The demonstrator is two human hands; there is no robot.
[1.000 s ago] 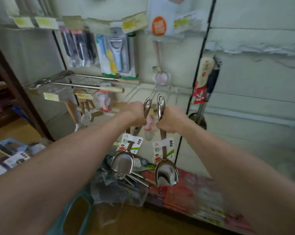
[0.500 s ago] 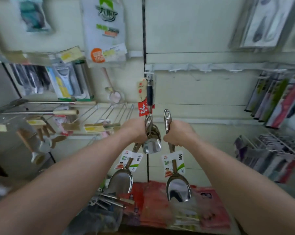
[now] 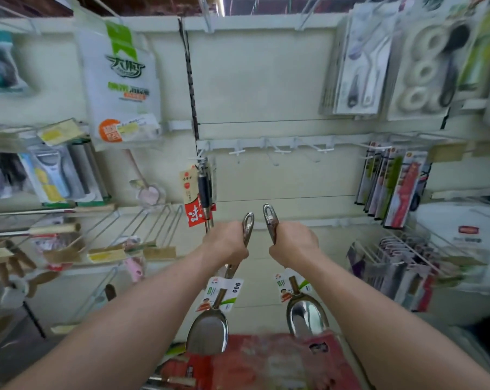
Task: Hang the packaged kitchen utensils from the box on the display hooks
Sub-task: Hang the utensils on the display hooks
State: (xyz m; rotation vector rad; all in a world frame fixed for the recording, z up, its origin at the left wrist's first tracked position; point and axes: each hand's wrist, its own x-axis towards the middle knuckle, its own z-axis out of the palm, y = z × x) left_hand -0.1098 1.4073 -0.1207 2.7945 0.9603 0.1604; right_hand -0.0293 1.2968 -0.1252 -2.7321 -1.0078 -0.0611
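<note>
Scoops, two of them, shiny steel, held up side by side before the display wall [image 3: 266, 80]! The left scoop [image 3: 207, 330] hangs bowl-down from the left hand [image 3: 227, 244], fingers curled together round its handle, eyelet end poking up above the fist. Same on the other side: the right hand [image 3: 294, 244] grips the right scoop [image 3: 305, 313] by the handle, fingers wrapped tight, bowl down. Each carries a paper label [image 3: 222, 294] just below the fist. The two handle tips sit near each other, not touching. Above them on the wall runs a row of white hooks [image 3: 277, 149]. Just left of the hands hangs a black-handled utensil [image 3: 204, 190] with a red tag. Red packets [image 3: 266, 361] lie below the bowls.
</note>
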